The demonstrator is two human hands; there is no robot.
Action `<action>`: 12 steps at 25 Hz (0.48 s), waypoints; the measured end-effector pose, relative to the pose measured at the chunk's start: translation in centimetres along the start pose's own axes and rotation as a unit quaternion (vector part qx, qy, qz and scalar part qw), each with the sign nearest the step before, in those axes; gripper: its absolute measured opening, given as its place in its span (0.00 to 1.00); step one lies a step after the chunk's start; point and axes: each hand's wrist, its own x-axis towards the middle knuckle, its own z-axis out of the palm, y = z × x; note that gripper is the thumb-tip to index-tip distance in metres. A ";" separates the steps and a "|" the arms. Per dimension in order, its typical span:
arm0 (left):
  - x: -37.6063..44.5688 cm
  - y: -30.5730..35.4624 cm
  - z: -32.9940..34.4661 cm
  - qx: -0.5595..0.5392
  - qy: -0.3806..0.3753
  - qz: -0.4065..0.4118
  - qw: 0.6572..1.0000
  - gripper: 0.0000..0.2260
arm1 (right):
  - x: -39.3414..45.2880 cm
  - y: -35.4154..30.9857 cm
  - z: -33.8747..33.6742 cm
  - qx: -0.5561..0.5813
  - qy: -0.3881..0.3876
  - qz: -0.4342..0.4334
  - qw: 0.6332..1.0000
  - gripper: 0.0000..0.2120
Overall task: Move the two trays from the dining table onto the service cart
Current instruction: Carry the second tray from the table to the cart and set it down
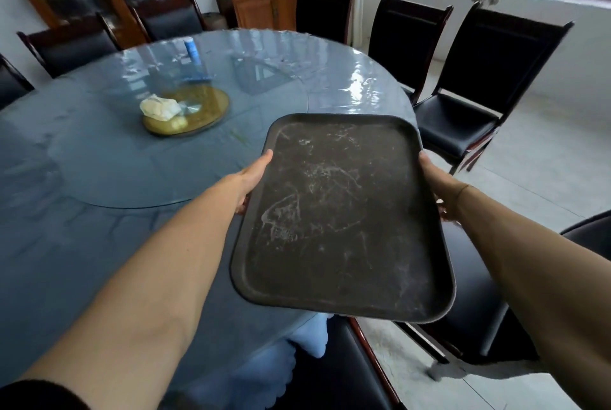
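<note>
1. Two bare hands gripping one dark rectangular plastic tray [344, 221] with a scuffed, whitish-streaked face and rounded corners.
2. Left hand [253, 179] clamped on the left long rim, thumb on top.
3. Right hand [439, 189] clamped on the right long rim, fingers hidden beneath.
4. Held in the air, tilted, over the near right edge of the round blue plastic-covered surface [99, 211].
5. Farther in on the surface: a round yellowish glass plate [211, 108] bearing a crumpled white wad [158, 107].
6. Dark chairs [476, 85] ranged around.
</note>
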 end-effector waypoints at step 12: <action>-19.8 -3.8 -7.6 -0.002 -0.023 0.073 0.997 0.38 | -21.5 1.9 1.4 0.073 0.049 -0.042 0.995 0.30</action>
